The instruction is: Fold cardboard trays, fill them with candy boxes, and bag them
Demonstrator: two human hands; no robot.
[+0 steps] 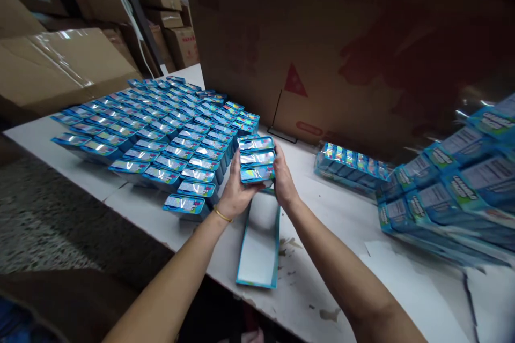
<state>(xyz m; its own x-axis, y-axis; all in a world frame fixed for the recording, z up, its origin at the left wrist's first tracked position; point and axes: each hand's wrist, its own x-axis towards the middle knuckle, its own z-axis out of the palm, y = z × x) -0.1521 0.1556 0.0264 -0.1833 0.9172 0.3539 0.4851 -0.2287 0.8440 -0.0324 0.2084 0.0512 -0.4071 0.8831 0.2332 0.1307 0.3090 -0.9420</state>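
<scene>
Between my left hand [235, 190] and my right hand [285, 177] is a short row of three blue packs [257, 158] with shiny printed tops. My fingers press on them from both sides, above the far end of an open blue-edged tray [261, 246]. The tray's white floor shows in its near part; the far end is hidden by my hands and the packs. Left of my left hand stand many matching blue packs [161, 158] in close rows, the nearest one [185, 203] by my wrist. A yellow bangle [222, 213] circles my left wrist.
A big cardboard box [249, 37] walls off the table's back. Right of me lie a filled, wrapped tray [350, 166] and stacked wrapped trays [442, 187]. More cartons [68, 64] stand behind the white table [314, 278] on the left.
</scene>
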